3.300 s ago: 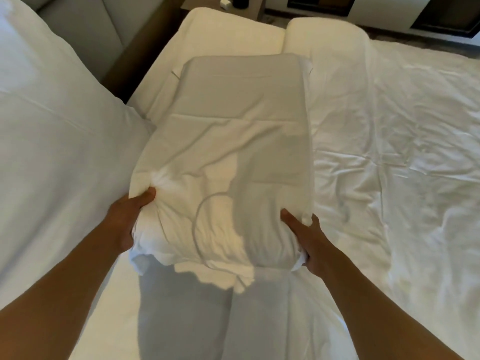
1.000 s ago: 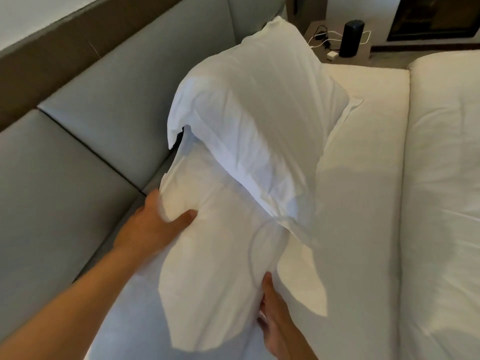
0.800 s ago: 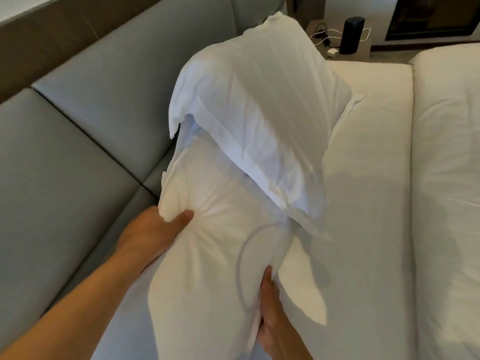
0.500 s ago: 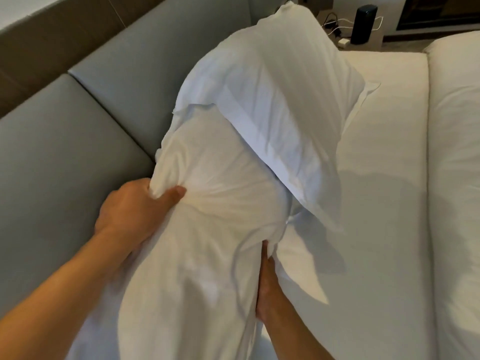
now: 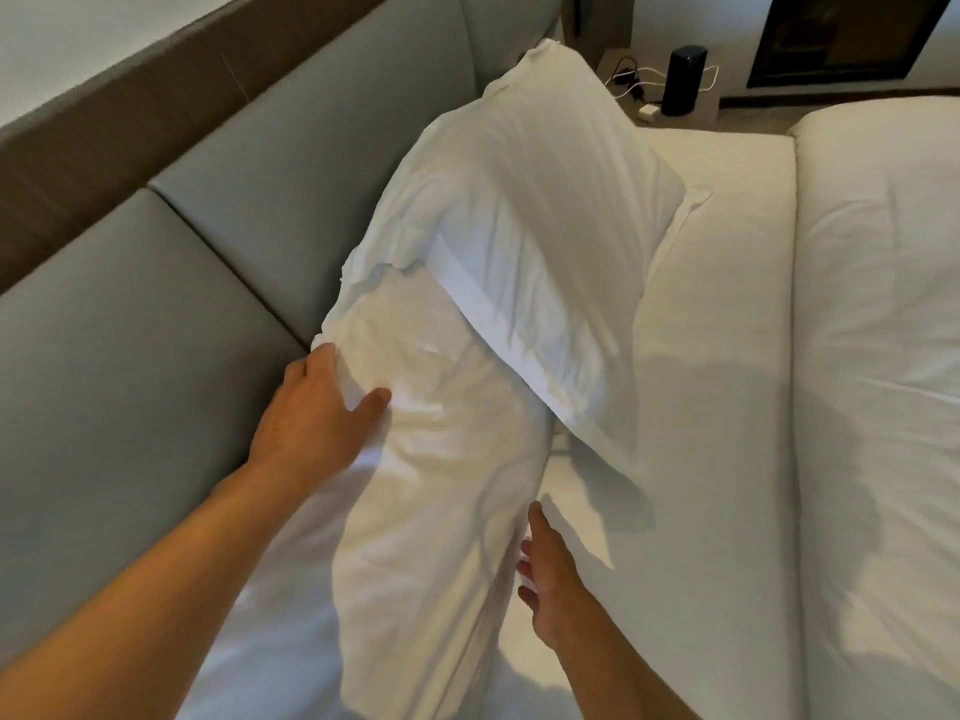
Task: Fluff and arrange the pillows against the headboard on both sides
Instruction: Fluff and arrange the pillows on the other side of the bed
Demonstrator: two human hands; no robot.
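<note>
Two white pillows lean on the grey padded headboard [image 5: 197, 283] at the left. The far pillow [image 5: 545, 215] stands tilted, and its hemmed edge overlaps the top of the near pillow [image 5: 441, 522]. My left hand [image 5: 317, 413] grips the near pillow's upper left edge, thumb on the front and fingers behind the bunched fabric. Lower down, my right hand [image 5: 545, 579] is beside that pillow's right edge with loose fingers and the thumb pointing up, holding nothing.
The bare white mattress sheet [image 5: 701, 407] lies to the right of the pillows. A folded-back white duvet [image 5: 883, 356] covers the right side. Beyond the bed a nightstand carries a black cylinder speaker [image 5: 685, 80] and white cables.
I carried the near pillow from the bed's middle to the headboard and pushed it under the far pillow. My right hand has just loosened from its right edge.
</note>
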